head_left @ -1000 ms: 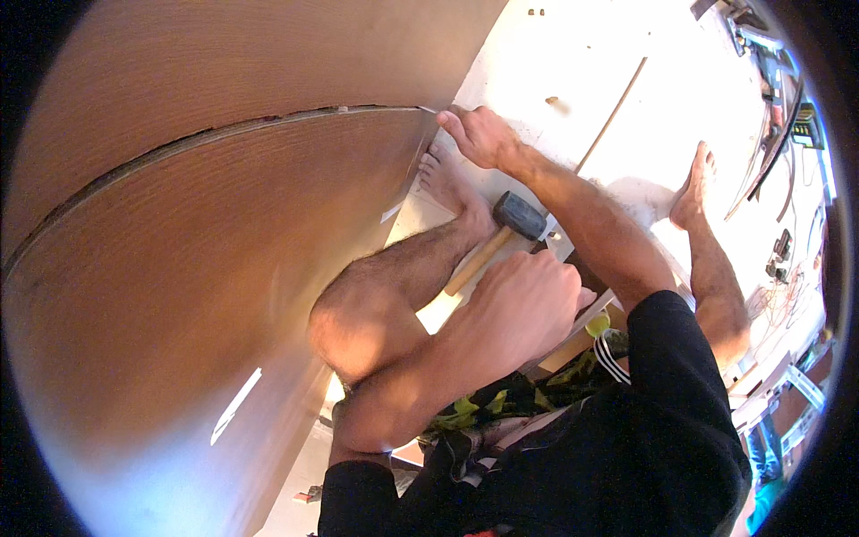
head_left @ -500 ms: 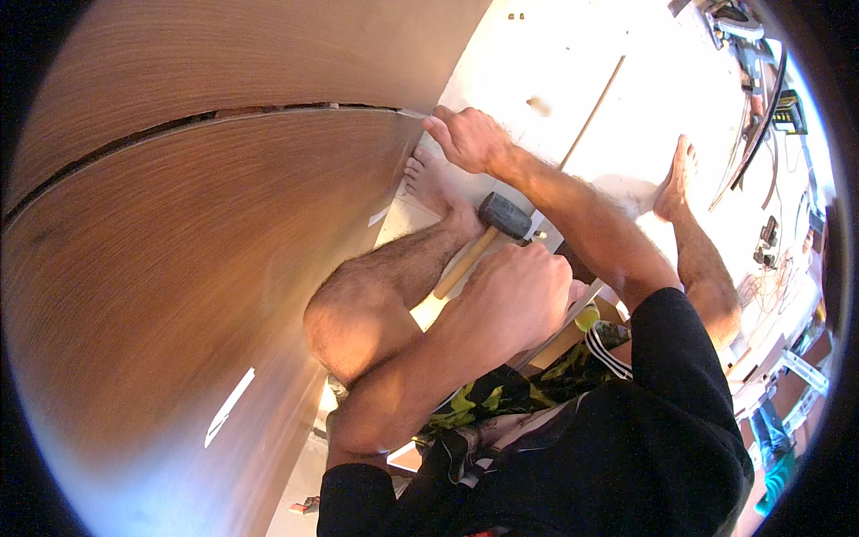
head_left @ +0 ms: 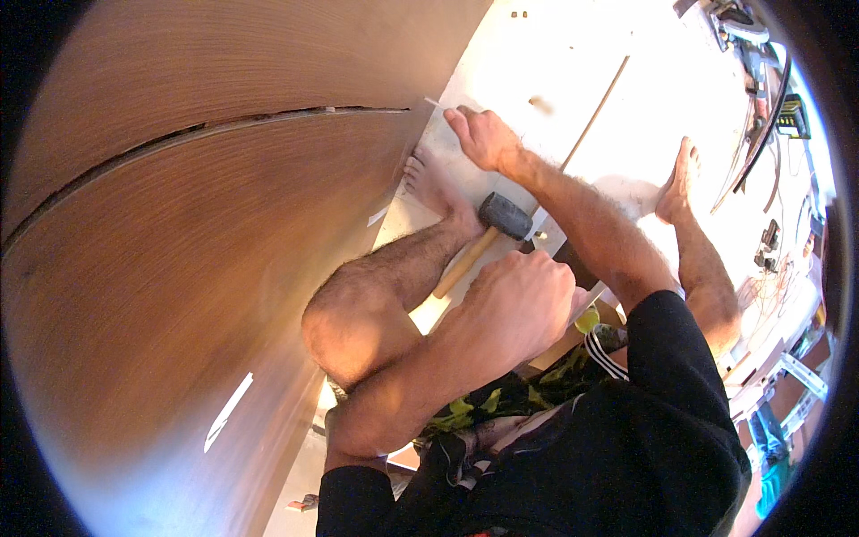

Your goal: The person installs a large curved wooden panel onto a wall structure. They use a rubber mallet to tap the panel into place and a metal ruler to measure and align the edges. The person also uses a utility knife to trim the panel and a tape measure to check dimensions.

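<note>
My right hand [head_left: 484, 139] reaches out to the right edge of a big brown wood-grain panel [head_left: 206, 268]. Its fingertips rest where a dark seam [head_left: 268, 119] between two panels ends, beside a thin white sliver [head_left: 429, 101]; I see nothing gripped. My left hand [head_left: 519, 304] is a closed fist above my bent knee [head_left: 344, 327], with nothing visible in it. A hammer with a black head [head_left: 506, 216] and a wooden handle [head_left: 461, 261] lies just beyond that fist, beside my shin. The fist does not wrap the handle.
Both my bare feet [head_left: 434, 188] [head_left: 677, 183] rest on a white board [head_left: 555, 72]. A thin wooden strip [head_left: 595, 112] lies across the board. Cables and tools [head_left: 769, 107] crowd the far right edge. A second wood panel [head_left: 250, 54] stands above the seam.
My right hand has crept a little closer to the panel edge at the seam. The left fist and the hammer have kept their places relative to my leg.
</note>
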Demonstrator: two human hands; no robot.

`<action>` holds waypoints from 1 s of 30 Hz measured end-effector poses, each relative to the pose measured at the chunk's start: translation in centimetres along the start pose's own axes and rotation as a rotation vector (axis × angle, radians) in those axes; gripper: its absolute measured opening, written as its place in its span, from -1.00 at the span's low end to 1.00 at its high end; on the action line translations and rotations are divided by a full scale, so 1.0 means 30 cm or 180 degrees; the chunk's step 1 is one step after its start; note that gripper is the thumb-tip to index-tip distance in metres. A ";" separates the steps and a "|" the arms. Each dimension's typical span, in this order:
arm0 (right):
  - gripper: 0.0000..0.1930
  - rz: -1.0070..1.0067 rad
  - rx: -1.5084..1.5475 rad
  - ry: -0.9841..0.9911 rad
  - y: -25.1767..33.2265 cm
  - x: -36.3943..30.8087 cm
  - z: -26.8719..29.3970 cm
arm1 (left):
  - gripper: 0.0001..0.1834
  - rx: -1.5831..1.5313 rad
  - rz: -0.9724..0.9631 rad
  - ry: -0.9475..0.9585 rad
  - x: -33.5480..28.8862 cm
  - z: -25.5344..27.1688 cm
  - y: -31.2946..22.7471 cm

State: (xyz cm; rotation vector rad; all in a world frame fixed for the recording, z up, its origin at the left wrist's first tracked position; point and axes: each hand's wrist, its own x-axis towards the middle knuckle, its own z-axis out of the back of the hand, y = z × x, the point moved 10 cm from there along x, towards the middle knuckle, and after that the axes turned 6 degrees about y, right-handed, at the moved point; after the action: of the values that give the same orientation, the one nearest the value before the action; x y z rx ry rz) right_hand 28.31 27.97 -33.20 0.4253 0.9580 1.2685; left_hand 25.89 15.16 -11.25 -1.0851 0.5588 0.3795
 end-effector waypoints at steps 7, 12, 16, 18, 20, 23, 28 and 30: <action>-0.41 0.0042 0.0012 0.0383 0.031 -0.020 -0.007 | -0.36 -0.0106 0.0048 -0.0058 -0.020 0.005 0.033; -0.41 0.0105 0.0036 0.0329 0.039 -0.018 -0.009 | -0.37 -0.0191 0.0061 0.0057 -0.029 0.015 0.032; -0.37 0.0111 0.0001 0.0313 0.043 -0.008 -0.008 | -0.38 -0.0299 0.0108 0.0225 -0.034 0.010 0.030; -0.35 0.0094 -0.0073 0.0300 0.043 0.013 -0.016 | -0.38 -0.0242 0.0068 0.0183 -0.034 -0.004 0.037; -0.33 0.0061 -0.0181 0.0289 0.046 0.047 -0.024 | -0.38 -0.0219 0.0089 0.0148 -0.039 -0.003 0.041; -0.33 0.0286 0.0027 0.0059 0.050 0.085 -0.026 | -0.40 -0.0209 0.0155 0.0138 -0.044 0.001 0.045; -0.36 0.0121 0.0128 -0.0004 0.031 0.098 -0.056 | -0.43 -0.0099 0.0114 0.0144 -0.014 0.004 0.020; -0.36 0.0154 0.0095 0.0017 0.035 0.097 -0.055 | -0.43 -0.0125 0.0088 0.0282 -0.025 0.015 -0.002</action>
State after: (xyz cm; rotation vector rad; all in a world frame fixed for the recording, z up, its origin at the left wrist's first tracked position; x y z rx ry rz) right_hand 26.36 30.62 -34.41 0.4710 0.9774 1.3008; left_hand 25.43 15.52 -10.59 -1.1370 0.6476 0.3690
